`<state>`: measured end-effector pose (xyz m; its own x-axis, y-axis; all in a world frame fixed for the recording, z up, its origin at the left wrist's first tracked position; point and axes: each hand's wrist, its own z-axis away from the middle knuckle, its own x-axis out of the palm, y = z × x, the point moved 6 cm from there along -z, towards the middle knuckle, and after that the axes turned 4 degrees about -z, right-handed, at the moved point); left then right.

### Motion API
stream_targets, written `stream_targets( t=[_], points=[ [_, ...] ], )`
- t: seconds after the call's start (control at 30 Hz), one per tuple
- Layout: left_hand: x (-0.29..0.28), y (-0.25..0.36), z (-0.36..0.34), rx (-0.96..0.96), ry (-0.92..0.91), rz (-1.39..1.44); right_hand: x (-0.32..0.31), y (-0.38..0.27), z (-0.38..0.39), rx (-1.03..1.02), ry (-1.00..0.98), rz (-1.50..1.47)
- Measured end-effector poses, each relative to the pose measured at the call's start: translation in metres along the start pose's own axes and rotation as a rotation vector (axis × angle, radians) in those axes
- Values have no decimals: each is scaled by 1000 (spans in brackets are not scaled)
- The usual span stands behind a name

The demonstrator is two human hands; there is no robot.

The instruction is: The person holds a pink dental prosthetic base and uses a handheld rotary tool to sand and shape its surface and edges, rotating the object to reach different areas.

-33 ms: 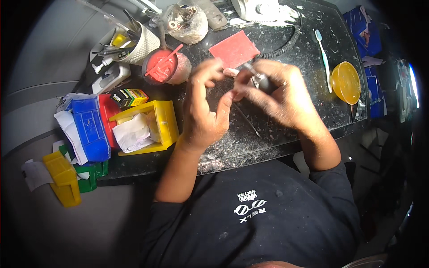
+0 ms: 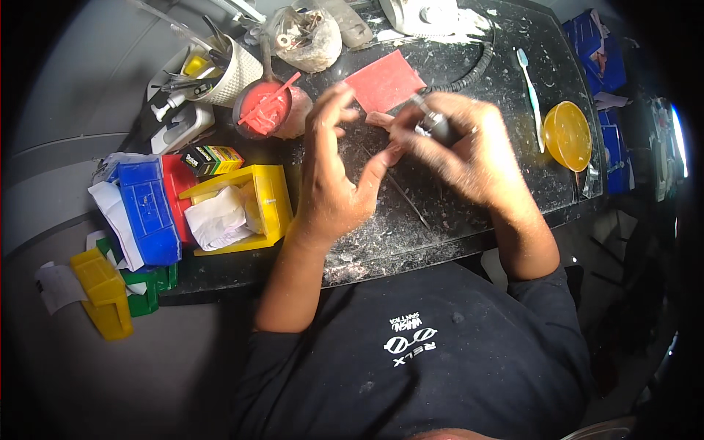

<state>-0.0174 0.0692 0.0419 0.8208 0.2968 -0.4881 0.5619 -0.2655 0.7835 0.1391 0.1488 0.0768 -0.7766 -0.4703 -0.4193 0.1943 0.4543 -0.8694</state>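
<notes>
A grey rotary handpiece [image 2: 438,126] sits in my right hand [image 2: 477,150], whose fingers are closed round it and blurred by motion. My left hand [image 2: 337,172] is open, with its fingers raised and spread. Its thumb reaches across to my right fingertips; I cannot make out whether anything small lies between them. Just beyond the fingertips is a small pinkish piece [image 2: 379,119], partly hidden. Past it lies a flat red wax-like sheet [image 2: 385,79]. Below my hands, a thin dark metal tool [image 2: 408,200] rests on the dusty black table.
A ribbed black cord [image 2: 477,73] curves toward a white device [image 2: 418,16]. On the left stand a pan of red strips [image 2: 264,110], a white tool cup [image 2: 238,73] and a yellow bin [image 2: 275,209]. A toothbrush [image 2: 532,99] and an amber bowl [image 2: 568,137] are right.
My right hand and the handpiece have shifted slightly right. My left thumb has stretched farther right, and its raised fingers have tilted slightly left. More of the pinkish piece shows.
</notes>
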Motion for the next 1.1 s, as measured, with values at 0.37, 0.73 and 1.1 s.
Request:
stream_targets(
  t=[0.37, 0.73, 1.1],
  points=[
    [15, -7, 0, 102, -243, -415, -25, 10, -10, -12, 21, 280],
    [5, 4, 3, 102, 27, 185, -7, 6, -7, -172, -1, 211],
    [7, -3, 5, 99, 30, 708, -34, 2, -4, -12, 230, 33]
  ],
)
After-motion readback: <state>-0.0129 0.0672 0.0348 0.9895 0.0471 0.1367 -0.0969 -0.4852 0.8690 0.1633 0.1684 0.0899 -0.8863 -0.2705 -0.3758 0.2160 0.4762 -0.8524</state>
